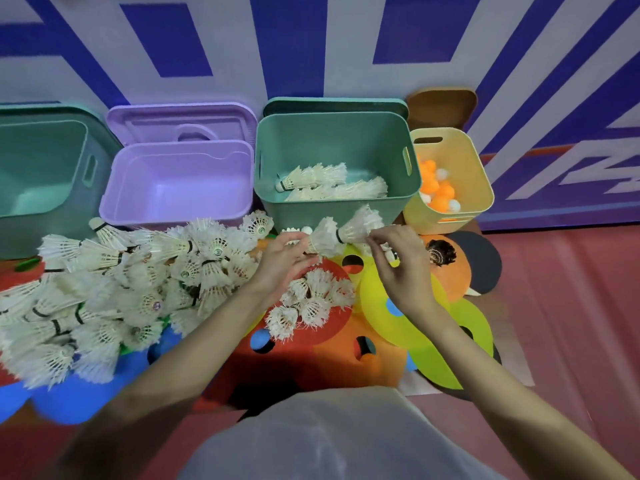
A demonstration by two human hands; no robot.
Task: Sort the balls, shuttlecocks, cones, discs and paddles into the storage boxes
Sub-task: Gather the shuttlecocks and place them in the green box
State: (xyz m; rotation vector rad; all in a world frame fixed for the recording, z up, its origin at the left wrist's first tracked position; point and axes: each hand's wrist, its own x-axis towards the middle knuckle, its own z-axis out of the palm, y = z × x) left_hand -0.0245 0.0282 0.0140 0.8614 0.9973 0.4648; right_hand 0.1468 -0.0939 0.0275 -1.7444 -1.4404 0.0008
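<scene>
From the head camera, four open boxes stand in a row against a blue-and-white wall: a green box [41,174] at far left, a purple box [180,185] with its lid [180,123] propped behind it, a second green box [337,206] in the middle, and a small yellow box [481,188] at right; the middle green box holds stacked shuttlecocks [332,183] lying on their sides, and the yellow box holds orange and white balls [438,188].

In front of the middle green box, both hands meet over a short stack of shuttlecocks [343,233] held sideways; the left hand [280,261] has its fingers curled round the feathered left end of the stack; the right hand [398,258] pinches at the right end with thumb and fingertips, though exactly what the fingertips hold there is too blurred to tell.

A large heap of loose shuttlecocks [121,292] covers the floor to the left, below the purple box; a smaller cluster of shuttlecocks [311,306] lies on a red disc [332,330] under the left wrist.

Flat discs overlap on the floor beneath the arms: orange [360,362], yellow [394,289], lime [474,327], and blue [83,400] at lower left; a black paddle [485,261] lies just beside an orange disc [453,271] below the yellow box; the floor [571,306] is reddish.
</scene>
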